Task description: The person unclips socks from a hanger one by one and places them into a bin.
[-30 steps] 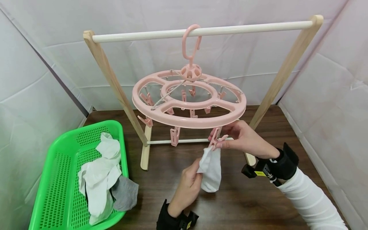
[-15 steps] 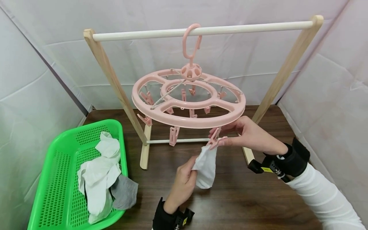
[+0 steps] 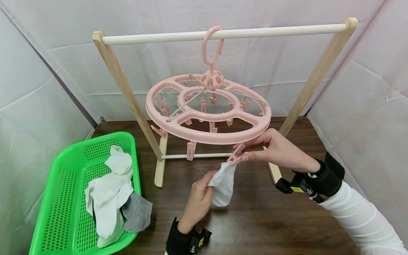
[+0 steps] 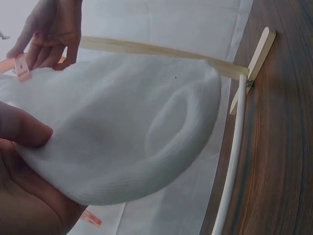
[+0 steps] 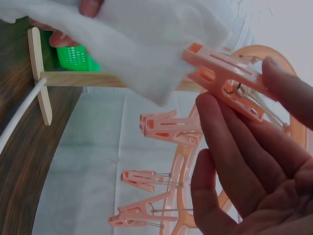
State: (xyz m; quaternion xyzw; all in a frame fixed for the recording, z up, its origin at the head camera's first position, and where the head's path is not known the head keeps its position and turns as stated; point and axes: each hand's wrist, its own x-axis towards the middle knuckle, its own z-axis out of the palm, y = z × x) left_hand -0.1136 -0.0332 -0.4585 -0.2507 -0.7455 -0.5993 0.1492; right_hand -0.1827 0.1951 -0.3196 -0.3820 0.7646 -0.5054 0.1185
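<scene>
My left hand pinches the edge of a white sock between thumb and fingers. The sock's upper corner is at the mouth of a pink clothespin hanging from the front right of a round pink drying hanger. My right hand holds that clothespin, thumb on one handle and fingers against the other. In the right wrist view, the clothespin has its tip on the sock. The left wrist view shows the sock spread out, its rounded end hanging free.
The hanger hooks over a white bar on a wooden stand. Several other pink clothespins dangle from it. At left stands a green basket with white socks and a grey sock draped over its rim.
My left hand and the sock have moved left, and the clothespin now tilts that way. My right hand has shifted slightly right, with its thumb nearer the clothespin's side. The hanger has swung slightly left.
</scene>
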